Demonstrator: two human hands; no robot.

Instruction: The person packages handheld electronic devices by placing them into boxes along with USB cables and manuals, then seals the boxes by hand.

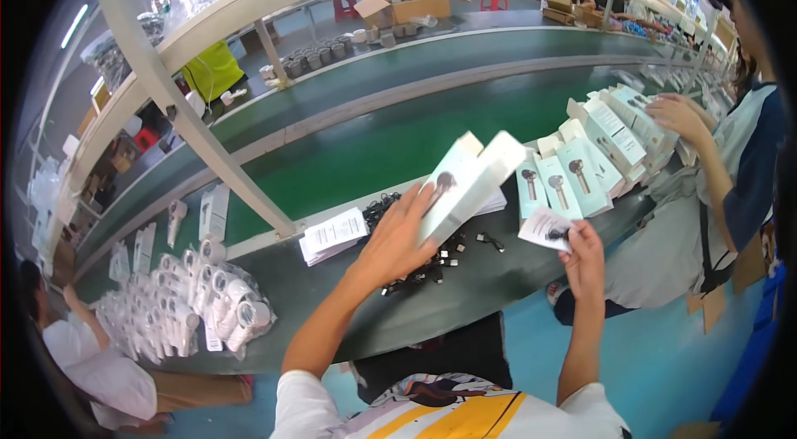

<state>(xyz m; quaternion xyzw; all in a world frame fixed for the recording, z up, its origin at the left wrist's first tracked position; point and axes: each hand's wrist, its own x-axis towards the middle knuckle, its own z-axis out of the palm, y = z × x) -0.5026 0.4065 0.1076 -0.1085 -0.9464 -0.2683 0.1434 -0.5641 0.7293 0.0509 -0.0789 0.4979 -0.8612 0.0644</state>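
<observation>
Two hands show from my head camera: my left hand (pixel 395 236) wraps a pale box (pixel 457 190) above the bench (pixel 290 281), tilted, perhaps so its end meets my right hand (pixel 586 258), whose fingers pinch a leaflet (pixel 535 226) and apparently a black cable (pixel 557 234) (loose cables (pixel 425 275) lie below). Packed cartons (pixel 583 178) crowd the right; a slanting post (pixel 220 155) obstructs the left.

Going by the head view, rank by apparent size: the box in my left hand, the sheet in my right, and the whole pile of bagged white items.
Largest to smallest:
1. Pile of bagged white items
2. Box
3. Sheet
</observation>
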